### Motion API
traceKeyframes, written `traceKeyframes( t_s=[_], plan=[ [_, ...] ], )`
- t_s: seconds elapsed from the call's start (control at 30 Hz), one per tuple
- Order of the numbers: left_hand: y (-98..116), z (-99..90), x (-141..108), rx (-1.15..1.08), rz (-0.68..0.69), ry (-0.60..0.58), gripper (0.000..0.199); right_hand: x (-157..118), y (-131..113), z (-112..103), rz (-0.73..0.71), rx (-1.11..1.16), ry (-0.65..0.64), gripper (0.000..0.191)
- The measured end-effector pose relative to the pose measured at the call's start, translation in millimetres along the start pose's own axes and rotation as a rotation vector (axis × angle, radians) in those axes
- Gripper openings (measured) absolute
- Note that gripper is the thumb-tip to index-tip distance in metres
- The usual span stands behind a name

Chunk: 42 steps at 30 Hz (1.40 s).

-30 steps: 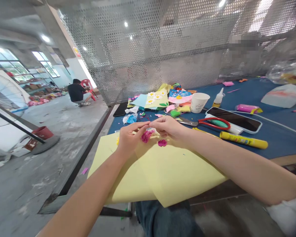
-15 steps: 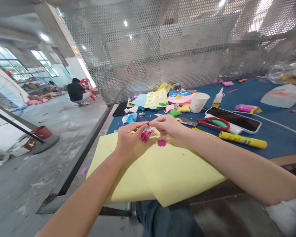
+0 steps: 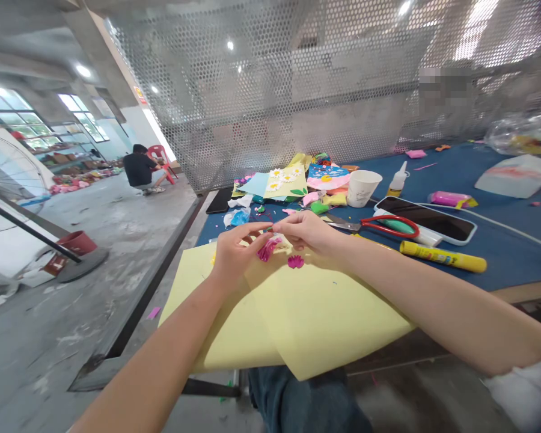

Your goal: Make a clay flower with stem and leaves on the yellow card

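Left hand (image 3: 235,251) and right hand (image 3: 307,230) pinch a tiny greenish bit (image 3: 269,229) near the far edge of the yellow sheet (image 3: 324,313), probably light, soft and easily squashed, best held at its edges.

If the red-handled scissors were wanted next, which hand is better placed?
Probably the right hand: the scissors lie on its side, while the left hand would have to reach past it. Both seem to pinch something tiny, though.
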<state>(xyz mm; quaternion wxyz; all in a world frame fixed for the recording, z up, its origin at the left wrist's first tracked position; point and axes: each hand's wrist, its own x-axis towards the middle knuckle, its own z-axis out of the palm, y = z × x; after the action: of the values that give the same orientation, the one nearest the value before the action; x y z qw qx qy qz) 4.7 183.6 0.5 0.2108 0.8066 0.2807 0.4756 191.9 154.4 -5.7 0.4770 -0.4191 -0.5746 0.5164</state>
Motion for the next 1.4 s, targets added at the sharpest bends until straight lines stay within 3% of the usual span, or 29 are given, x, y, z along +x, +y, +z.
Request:
traceKeyframes(
  t_s=[0.27,0.53,0.63,0.8,1.03,1.23,1.4],
  plan=[
    [-4.1,0.0,0.0,0.043,0.053,0.035,0.016,-6.9,-6.4,6.7,-0.012,0.197,0.003,0.051],
    [-5.7,0.9,0.3,0.032,0.1,0.002,0.016,-5.0,-0.7,3.7,-0.011,0.049,-0.002,0.038],
    [-7.2,2.5,0.1,0.014,0.143,-0.025,0.02,-4.8,-1.3,5.2,-0.006,0.004,-0.002,0.043],
    [-10.4,5.1,-0.4,0.018,0.196,-0.047,0.02,-9.4,-5.3,13.2,0.047,0.1,0.015,0.038],
    [-11.7,9.3,-0.9,0.083,0.134,-0.115,0.043,-4.6,-9.3,11.5,-0.006,0.12,0.114,0.028],
    [-8.7,6.5,0.4,0.08,0.151,-0.067,0.026,-2.4,-3.3,5.8,-0.038,-0.081,0.067,0.037],
    [-3.3,4.3,0.3,0.126,0.135,-0.03,0.015,-8.6,-1.4,12.2,0.076,0.144,-0.005,0.04]
  ],
)
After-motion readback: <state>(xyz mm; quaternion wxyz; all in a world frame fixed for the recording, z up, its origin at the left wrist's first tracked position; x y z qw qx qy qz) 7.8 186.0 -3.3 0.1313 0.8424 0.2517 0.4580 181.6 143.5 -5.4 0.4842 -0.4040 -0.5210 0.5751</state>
